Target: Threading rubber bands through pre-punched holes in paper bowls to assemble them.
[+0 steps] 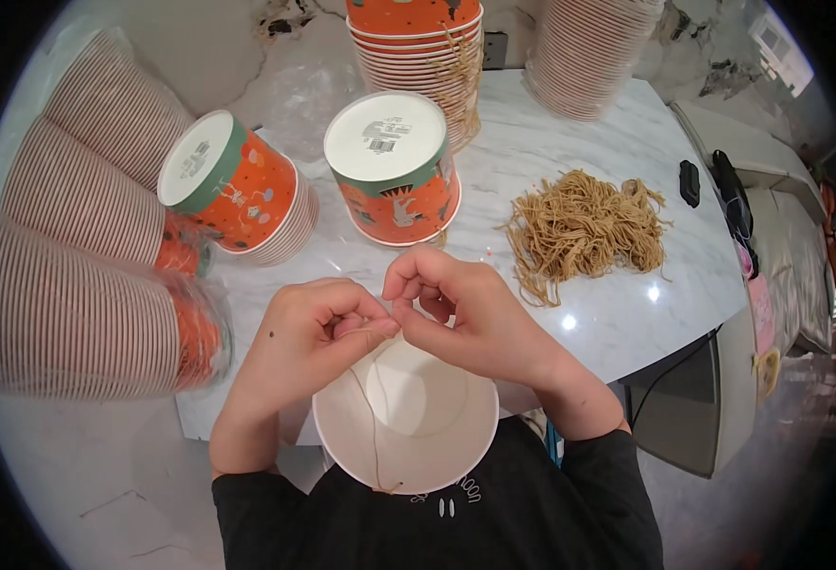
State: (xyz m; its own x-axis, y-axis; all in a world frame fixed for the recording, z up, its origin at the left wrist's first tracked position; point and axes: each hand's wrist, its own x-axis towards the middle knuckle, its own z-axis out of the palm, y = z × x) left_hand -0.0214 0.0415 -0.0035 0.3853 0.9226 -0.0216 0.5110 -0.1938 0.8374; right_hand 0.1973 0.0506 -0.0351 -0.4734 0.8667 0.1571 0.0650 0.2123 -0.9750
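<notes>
Beneath your left hand (304, 328) and right hand (470, 299), one white-lined paper bucket (470, 432), mouth up, in front of your black T-shirt (551, 503); a thin tan cord (374, 437) runs down from your left fingers, across the bucket's inside, to its near rim, ending in a dark bit too small to make out. Your left hand pinches the cord between thumb and forefinger; your right hand is curled, thumb and fingers drawn in, tips right at the left fingertips; cannot tell whether cord lies between them too.

Out to the right of your right hand, a loose heap of tan cords (589, 233) on the marble-patterned tabletop (679, 304); past the heap, near the table's right edge, a small black object (689, 183), kind unclear. Straight ahead of your hands, an upside-down orange-and-green paper bucket (394, 195), white base up; behind it, a tall stack of orange buckets (413, 62), tan strands down its right side; far ahead of your right hand, a pale nested stack (589, 57). Ahead and left of your left hand, a leaning stack of inverted buckets (256, 195); farther left, plastic-wrapped bucket stacks (85, 318), rims packed close, orange showing at the ends nearest you.
</notes>
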